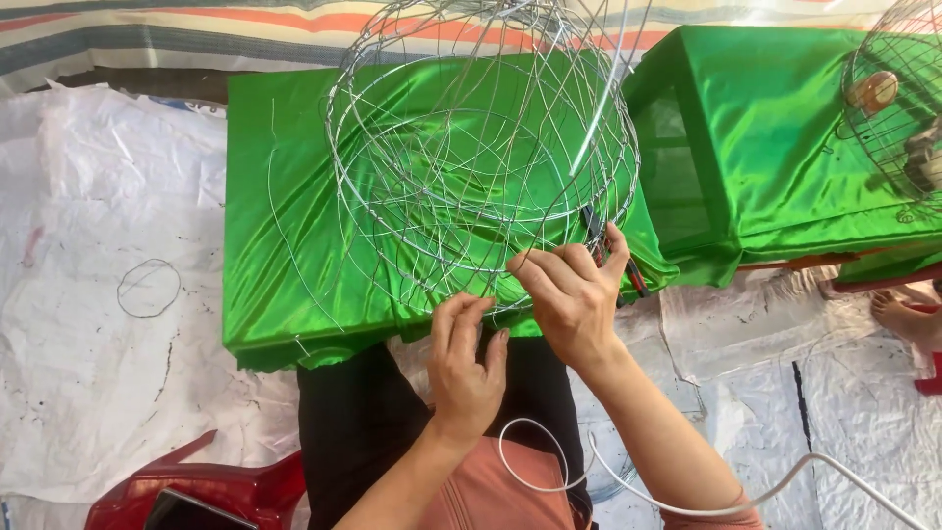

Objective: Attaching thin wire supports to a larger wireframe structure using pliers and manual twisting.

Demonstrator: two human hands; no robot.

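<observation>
I look down from a head-worn camera at my two bare hands working on a large rounded basket frame of thin silver wire [481, 147], which fills the upper centre of the frame. It rests on a worktop draped in shiny green satin cloth [285, 285], its lower rim hanging towards me at the near edge, probably so the rim stays within easy reach.

My left hand [466, 368], lower centre, has its fingers [456, 314] curled and nearly closed, pinching a wire strand at the frame's lower rim, seemingly to steady it. My right hand [574, 294], just right of it, is closed around a pair of dark pliers with red handles [613, 250], nose pointing up into the wires, fingertips also touching the rim.

A loose loop of wire [149, 288] lies on the white plastic floor sheet [88, 196] at left. A white cable [628, 486] curls over my lap at the bottom. A second wire cage [898, 98] sits at upper right on another green-covered stand, and a person's bare foot [903, 316] shows at the right edge. A dark red plastic stool [211, 486] sits lower left.
</observation>
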